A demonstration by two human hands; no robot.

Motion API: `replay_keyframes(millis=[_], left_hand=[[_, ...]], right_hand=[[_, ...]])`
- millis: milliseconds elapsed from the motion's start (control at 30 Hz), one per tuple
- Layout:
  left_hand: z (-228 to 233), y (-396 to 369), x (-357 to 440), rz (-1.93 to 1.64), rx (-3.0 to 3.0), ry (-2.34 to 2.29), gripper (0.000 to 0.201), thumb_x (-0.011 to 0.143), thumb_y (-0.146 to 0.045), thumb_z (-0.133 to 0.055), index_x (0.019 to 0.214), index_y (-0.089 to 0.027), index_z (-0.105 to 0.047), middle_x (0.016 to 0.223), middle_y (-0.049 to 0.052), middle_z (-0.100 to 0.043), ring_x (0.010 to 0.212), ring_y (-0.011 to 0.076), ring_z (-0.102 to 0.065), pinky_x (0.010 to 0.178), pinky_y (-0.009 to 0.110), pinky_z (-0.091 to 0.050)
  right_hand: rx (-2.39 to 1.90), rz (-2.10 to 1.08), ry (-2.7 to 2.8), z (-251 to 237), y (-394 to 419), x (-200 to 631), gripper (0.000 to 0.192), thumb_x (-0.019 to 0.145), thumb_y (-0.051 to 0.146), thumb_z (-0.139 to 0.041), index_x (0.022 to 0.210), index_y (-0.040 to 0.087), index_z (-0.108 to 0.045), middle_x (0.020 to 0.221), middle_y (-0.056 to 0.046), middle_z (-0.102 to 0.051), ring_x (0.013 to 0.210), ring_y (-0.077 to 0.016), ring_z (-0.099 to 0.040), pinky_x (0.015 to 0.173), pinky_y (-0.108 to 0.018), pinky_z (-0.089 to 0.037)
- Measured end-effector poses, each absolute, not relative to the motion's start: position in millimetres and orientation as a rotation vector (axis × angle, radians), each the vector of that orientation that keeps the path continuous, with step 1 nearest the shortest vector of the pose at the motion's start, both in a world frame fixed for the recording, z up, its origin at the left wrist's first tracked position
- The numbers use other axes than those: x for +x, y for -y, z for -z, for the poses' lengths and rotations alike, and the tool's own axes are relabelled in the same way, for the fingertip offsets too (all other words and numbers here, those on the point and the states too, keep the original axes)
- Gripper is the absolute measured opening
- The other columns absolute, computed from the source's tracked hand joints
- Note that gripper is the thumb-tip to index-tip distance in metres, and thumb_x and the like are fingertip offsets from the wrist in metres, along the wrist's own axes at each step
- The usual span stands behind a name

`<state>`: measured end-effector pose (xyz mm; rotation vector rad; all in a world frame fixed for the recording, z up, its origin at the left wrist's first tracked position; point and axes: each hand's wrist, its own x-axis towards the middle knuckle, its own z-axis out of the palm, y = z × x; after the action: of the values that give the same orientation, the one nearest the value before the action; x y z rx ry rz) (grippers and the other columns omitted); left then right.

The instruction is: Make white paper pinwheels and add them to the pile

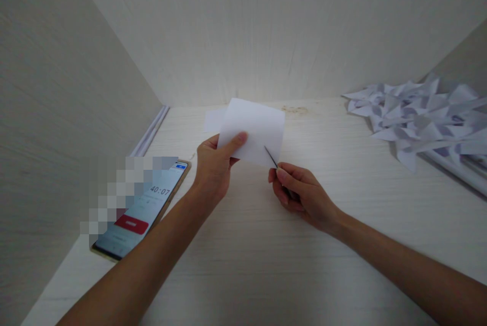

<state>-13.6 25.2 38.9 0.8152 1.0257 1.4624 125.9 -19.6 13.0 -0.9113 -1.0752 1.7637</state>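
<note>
A white square of paper (253,125) is pinched in my left hand (216,164), thumb on top and fingers underneath. It is held up above the white table. My right hand (299,189) is closed around scissors (271,156); the handles are mostly covered by my fingers. A thin dark blade of the scissors lies over the lower right part of the paper, pointing up and left. Behind the held sheet, another piece of white paper (213,119) rests partly hidden on the table.
A phone (133,214) showing a timer lies at the left, beside my left forearm. White rolled paper sticks (152,131) sit along the left wall. Folded paper pinwheels (422,113) are piled at the right, with paper sticks (460,176) beneath. Walls enclose the table's back and sides.
</note>
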Motion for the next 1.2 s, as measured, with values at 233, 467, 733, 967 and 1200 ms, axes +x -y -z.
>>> replay_keyframes(millis=[233,467,733,967,1200], left_hand=[[-38.0,-25.1,-11.7,-1.455,0.813,-1.033,0.021,0.048,-0.023,-0.075,0.063,-0.012,-0.064,0.07,0.003,-0.065,0.065,0.0124,-0.058,0.066,0.029,-0.048],[-35.7,-25.1,-12.5,-1.439,0.829,-1.031,0.021,0.048,-0.024,-0.075,0.063,-0.013,-0.065,0.067,0.002,-0.065,0.061,0.0112,-0.057,0.061,0.027,-0.048],[-36.0,-25.7,-12.6,-1.449,0.835,-1.027,0.023,0.047,-0.023,-0.076,0.063,-0.013,-0.065,0.068,0.002,-0.065,0.062,0.0117,-0.057,0.061,0.027,-0.049],[-35.5,-25.5,-11.8,-1.447,0.84,-1.018,0.022,0.048,-0.023,-0.075,0.064,-0.013,-0.065,0.067,0.002,-0.065,0.061,0.0115,-0.057,0.061,0.027,-0.049],[-35.1,-25.6,-12.9,-1.434,0.854,-1.043,0.022,0.047,-0.025,-0.075,0.064,-0.013,-0.065,0.067,0.003,-0.065,0.063,0.0129,-0.057,0.061,0.028,-0.048]], right_hand=[[-0.897,-1.774,1.049,-13.4,20.4,127.7,0.02,0.077,0.034,-0.05,0.07,0.016,-0.05,0.04,0.009,-0.039,0.029,-0.0009,-0.02,0.027,-0.014,-0.011],[-0.891,-1.778,1.021,-12.9,18.9,126.8,0.021,0.076,0.035,-0.051,0.068,0.015,-0.05,0.039,0.009,-0.039,0.028,-0.0006,-0.021,0.027,-0.014,-0.012],[-0.879,-1.793,1.007,-11.9,18.9,128.9,0.021,0.076,0.034,-0.052,0.068,0.015,-0.05,0.04,0.008,-0.041,0.028,-0.0001,-0.022,0.027,-0.013,-0.012],[-0.879,-1.784,0.996,-12.8,18.3,126.7,0.02,0.076,0.033,-0.052,0.068,0.015,-0.05,0.039,0.009,-0.04,0.028,-0.0002,-0.022,0.027,-0.013,-0.012],[-0.875,-1.791,0.987,-12.8,18.4,127.4,0.019,0.076,0.032,-0.051,0.068,0.015,-0.05,0.039,0.009,-0.04,0.028,0.0001,-0.021,0.027,-0.013,-0.012]])
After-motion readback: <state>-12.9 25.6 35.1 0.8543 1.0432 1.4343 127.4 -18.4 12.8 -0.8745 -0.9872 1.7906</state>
